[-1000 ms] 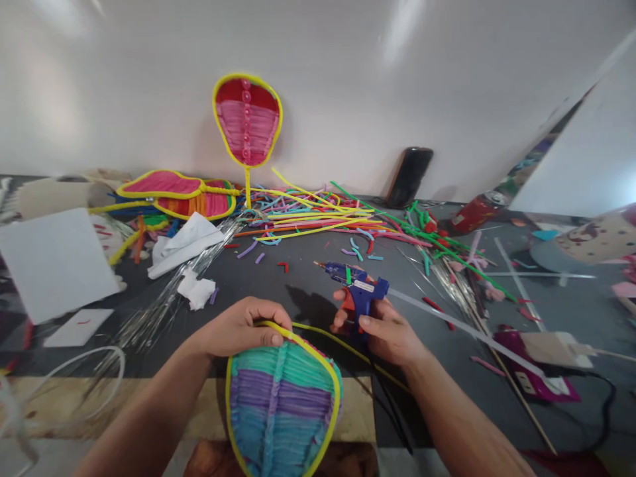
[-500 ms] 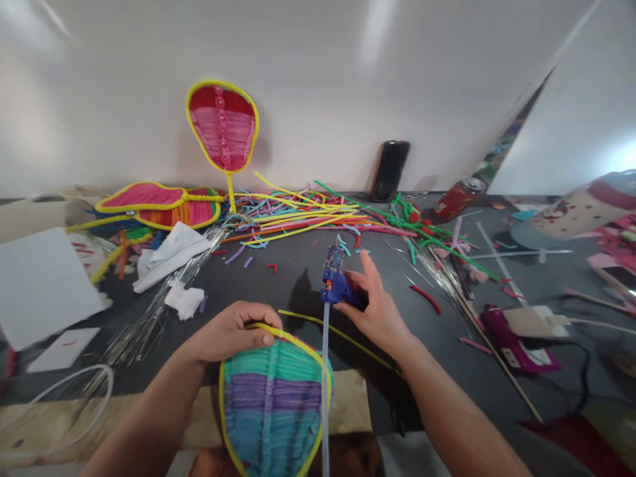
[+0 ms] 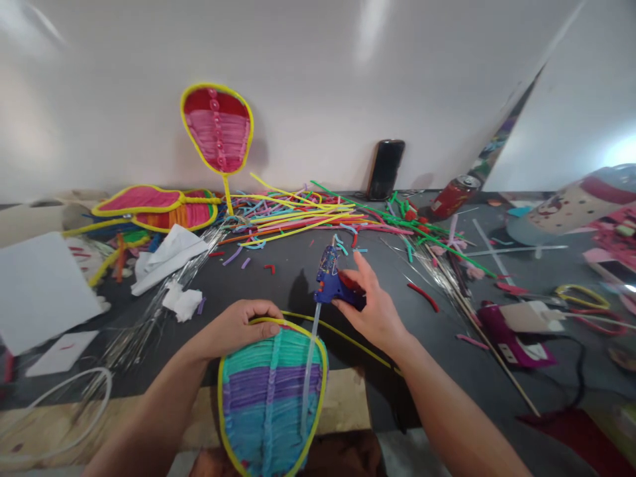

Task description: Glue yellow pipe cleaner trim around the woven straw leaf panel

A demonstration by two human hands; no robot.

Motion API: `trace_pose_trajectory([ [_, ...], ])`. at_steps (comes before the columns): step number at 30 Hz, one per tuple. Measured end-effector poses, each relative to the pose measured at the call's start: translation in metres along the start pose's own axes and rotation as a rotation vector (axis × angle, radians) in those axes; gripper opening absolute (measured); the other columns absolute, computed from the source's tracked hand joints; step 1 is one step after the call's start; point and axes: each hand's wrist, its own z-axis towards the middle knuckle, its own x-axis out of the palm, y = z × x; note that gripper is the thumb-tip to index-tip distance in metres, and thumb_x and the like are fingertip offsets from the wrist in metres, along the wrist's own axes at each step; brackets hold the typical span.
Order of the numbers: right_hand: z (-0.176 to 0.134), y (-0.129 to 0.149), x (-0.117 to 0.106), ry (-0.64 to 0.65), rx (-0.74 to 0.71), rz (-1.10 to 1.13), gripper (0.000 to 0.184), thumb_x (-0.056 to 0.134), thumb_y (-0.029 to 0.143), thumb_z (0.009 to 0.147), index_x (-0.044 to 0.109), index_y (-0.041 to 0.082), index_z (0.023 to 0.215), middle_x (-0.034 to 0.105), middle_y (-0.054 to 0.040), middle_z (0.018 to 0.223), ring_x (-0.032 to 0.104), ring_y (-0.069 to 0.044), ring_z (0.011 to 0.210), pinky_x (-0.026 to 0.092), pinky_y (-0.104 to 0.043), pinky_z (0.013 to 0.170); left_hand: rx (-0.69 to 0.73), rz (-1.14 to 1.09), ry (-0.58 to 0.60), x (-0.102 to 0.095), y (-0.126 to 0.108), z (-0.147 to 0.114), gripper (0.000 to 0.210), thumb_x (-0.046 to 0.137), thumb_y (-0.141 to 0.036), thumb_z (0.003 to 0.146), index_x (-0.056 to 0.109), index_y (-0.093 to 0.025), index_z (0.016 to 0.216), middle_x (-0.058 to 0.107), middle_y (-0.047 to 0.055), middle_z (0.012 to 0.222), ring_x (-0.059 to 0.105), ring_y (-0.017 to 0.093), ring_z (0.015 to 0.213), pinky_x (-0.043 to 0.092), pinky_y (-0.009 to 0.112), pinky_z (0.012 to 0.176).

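My left hand is closed on the top edge of a rounded pipe-cleaner panel. Teal, purple and blue rows fill it, with a raised rib down the middle and a yellow border. My right hand grips a blue hot glue gun by its handle, index finger stretched upward. The gun's nozzle points away from me. From its rear a long clear glue stick runs down in front of the panel's right side. A yellow pipe cleaner lies on the table behind the panel.
A pink-and-red panel on a yellow stem stands against the wall. Loose pipe cleaners lie across the back, near a phone and a red can. Crumpled tissue is left; a magenta power strip is right.
The glue gun has tilted and moved slightly left, so the lower end of its glue stick has swung left across the panel. Both hands keep their hold.
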Motion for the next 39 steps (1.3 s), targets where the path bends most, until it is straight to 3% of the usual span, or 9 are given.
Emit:
trace_pose_trajectory([
  [2, 0.000, 0.003, -0.002, -0.031, 0.060, 0.166, 0.076, 0.066, 0.025, 0.077, 0.028, 0.026, 0.144, 0.066, -0.0084, 0.116, 0.065, -0.021, 0.096, 0.050, -0.042, 0.089, 0.009, 0.005, 0.000, -0.001, -0.001, -0.001, 0.035, 0.058, -0.048, 0.079, 0.067, -0.016, 0.090, 0.067, 0.001, 0.084, 0.060, 0.017, 0.078, 0.046, 0.022, 0.069],
  [5, 0.001, 0.008, -0.006, -0.043, 0.213, 0.555, 0.051, 0.056, 0.034, 0.083, 0.042, 0.024, 0.132, 0.070, -0.0078, 0.104, 0.066, -0.017, 0.070, 0.054, -0.036, 0.068, 0.027, -0.015, 0.023, 0.000, -0.002, -0.002, 0.035, 0.058, -0.048, 0.079, 0.067, -0.016, 0.090, 0.069, 0.001, 0.084, 0.062, 0.017, 0.079, 0.047, 0.022, 0.070],
  [10, -0.001, 0.011, -0.005, 0.080, 0.389, 0.891, 0.023, 0.061, 0.039, 0.079, 0.059, 0.019, 0.090, 0.070, -0.0057, 0.085, 0.056, -0.012, 0.051, 0.042, -0.025, 0.045, 0.113, -0.192, -0.055, 0.005, 0.002, 0.000, 0.043, 0.059, -0.044, 0.081, 0.060, -0.016, 0.114, 0.068, 0.008, 0.109, 0.063, 0.021, 0.097, 0.050, 0.030, 0.083],
  [13, -0.005, 0.012, 0.000, 0.219, 0.471, 0.901, 0.027, 0.059, 0.045, 0.082, 0.060, 0.019, 0.088, 0.068, -0.0044, 0.075, 0.054, -0.012, 0.049, 0.038, -0.024, 0.045, 0.145, -0.308, -0.172, 0.008, 0.005, 0.000, 0.052, 0.058, -0.044, 0.082, 0.052, -0.016, 0.126, 0.064, 0.013, 0.121, 0.062, 0.023, 0.104, 0.051, 0.033, 0.085],
  [17, -0.009, 0.017, 0.005, 0.321, 0.564, 0.792, 0.036, 0.056, 0.052, 0.084, 0.062, 0.019, 0.096, 0.064, -0.0023, 0.059, 0.051, -0.013, 0.046, 0.037, -0.025, 0.044, 0.158, -0.223, -0.295, 0.008, 0.003, -0.002, 0.039, 0.056, -0.043, 0.084, 0.063, -0.015, 0.110, 0.069, 0.009, 0.106, 0.064, 0.021, 0.095, 0.051, 0.029, 0.080],
  [23, -0.009, 0.021, 0.010, 0.381, 0.588, 0.815, 0.042, 0.060, 0.058, 0.080, 0.062, 0.019, 0.095, 0.069, -0.0057, 0.076, 0.052, -0.012, 0.048, 0.039, -0.025, 0.047, 0.227, -0.080, -0.432, 0.010, -0.002, -0.003, 0.028, 0.057, -0.040, 0.084, 0.069, -0.015, 0.089, 0.070, 0.006, 0.093, 0.064, 0.018, 0.089, 0.048, 0.025, 0.078],
  [29, -0.009, 0.019, 0.010, 0.486, 0.576, 0.807, 0.058, 0.046, 0.069, 0.082, 0.067, 0.015, 0.088, 0.063, -0.0040, 0.061, 0.053, -0.014, 0.052, 0.037, -0.025, 0.049, 0.240, -0.019, -0.475, 0.011, -0.002, -0.002, 0.025, 0.056, -0.036, 0.085, 0.067, -0.015, 0.081, 0.069, 0.006, 0.087, 0.063, 0.017, 0.084, 0.047, 0.026, 0.078],
  [35, -0.008, 0.017, 0.010, 0.479, 0.594, 0.826, 0.065, 0.044, 0.074, 0.079, 0.069, 0.015, 0.090, 0.062, -0.0040, 0.061, 0.052, -0.014, 0.052, 0.041, -0.026, 0.052, 0.218, -0.003, -0.488, 0.006, 0.000, -0.004, 0.040, 0.054, -0.049, 0.083, 0.065, -0.016, 0.103, 0.070, 0.009, 0.105, 0.062, 0.024, 0.099, 0.047, 0.032, 0.089],
  [39, -0.007, 0.020, 0.010, 0.483, 0.596, 0.826, 0.065, 0.046, 0.074, 0.078, 0.068, 0.014, 0.090, 0.062, -0.0044, 0.062, 0.052, -0.014, 0.052, 0.042, -0.027, 0.053, 0.219, -0.034, -0.491, 0.005, 0.002, -0.004, 0.044, 0.048, -0.051, 0.087, 0.065, -0.015, 0.105, 0.069, 0.010, 0.105, 0.062, 0.023, 0.099, 0.048, 0.031, 0.088],
])
